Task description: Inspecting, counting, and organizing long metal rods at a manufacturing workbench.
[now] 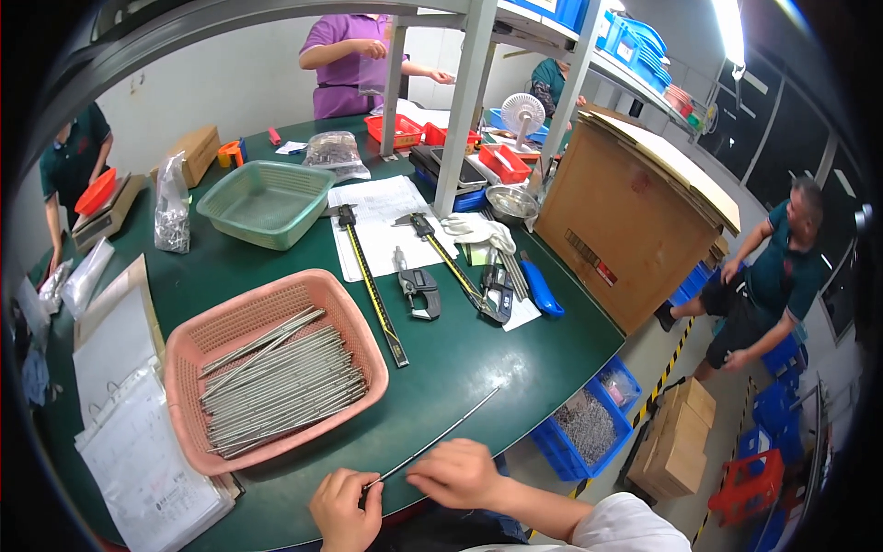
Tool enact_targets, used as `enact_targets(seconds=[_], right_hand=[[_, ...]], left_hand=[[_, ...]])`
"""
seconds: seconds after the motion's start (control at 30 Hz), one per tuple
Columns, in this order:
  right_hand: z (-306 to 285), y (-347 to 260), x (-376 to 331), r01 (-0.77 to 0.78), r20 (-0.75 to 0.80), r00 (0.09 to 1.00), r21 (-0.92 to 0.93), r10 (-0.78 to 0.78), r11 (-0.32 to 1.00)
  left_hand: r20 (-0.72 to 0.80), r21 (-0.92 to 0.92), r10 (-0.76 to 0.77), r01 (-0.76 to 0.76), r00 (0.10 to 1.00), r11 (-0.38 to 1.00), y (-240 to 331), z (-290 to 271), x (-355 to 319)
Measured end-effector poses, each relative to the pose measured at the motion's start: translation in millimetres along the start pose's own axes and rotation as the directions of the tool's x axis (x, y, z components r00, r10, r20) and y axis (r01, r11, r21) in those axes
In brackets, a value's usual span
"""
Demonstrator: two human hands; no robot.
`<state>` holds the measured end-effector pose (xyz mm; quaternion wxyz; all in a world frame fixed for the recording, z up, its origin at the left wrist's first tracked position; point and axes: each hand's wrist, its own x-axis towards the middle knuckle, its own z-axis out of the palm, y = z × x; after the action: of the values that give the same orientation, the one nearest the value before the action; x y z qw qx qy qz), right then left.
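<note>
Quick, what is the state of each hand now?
Left hand: closed, pinching the near end of a thin metal rod.
Right hand: closed over the same rod.

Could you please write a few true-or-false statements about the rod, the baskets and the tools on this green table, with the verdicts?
1. Both hands, left hand and right hand, are at the near end of a thin metal rod. True.
2. The pink basket is empty. False: it holds a stack of metal rods.
3. The green basket stands farther from the person than the pink one. True.
4. The rod in the hands lies inside the pink basket. False: it lies on the green table, to the right of that basket.
5. A long caliper lies on the table right of the pink basket. True.
</note>
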<state>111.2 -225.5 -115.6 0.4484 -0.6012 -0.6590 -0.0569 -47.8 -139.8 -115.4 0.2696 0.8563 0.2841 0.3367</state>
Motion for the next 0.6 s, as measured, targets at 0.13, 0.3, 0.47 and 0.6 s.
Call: enact_targets(seconds=[0.13,0.3,0.47,0.6], right_hand=[[19,-6,12,0.024,0.013,1.0,-0.007,-0.024,1.0],[27,-7,18,0.019,0.0,1.0,0.08,-0.019,0.997],[35,-12,12,-0.211,-0.007,0.974,0.324,0.225,0.922],[29,-21,11,-0.304,0.064,0.951,0.355,0.301,0.884]], left_hand=[[-0.014,-0.058,0.012,-0.013,1.0,0.998,-3,7,1],[-0.039,-0.051,0.069,-0.071,0.997,0.996,-4,4,2],[-0.066,-0.082,0.044,-0.049,0.997,0.995,-6,7,3],[-0.056,-0.067,0.053,-0.057,0.997,0.996,-6,6,-2]])
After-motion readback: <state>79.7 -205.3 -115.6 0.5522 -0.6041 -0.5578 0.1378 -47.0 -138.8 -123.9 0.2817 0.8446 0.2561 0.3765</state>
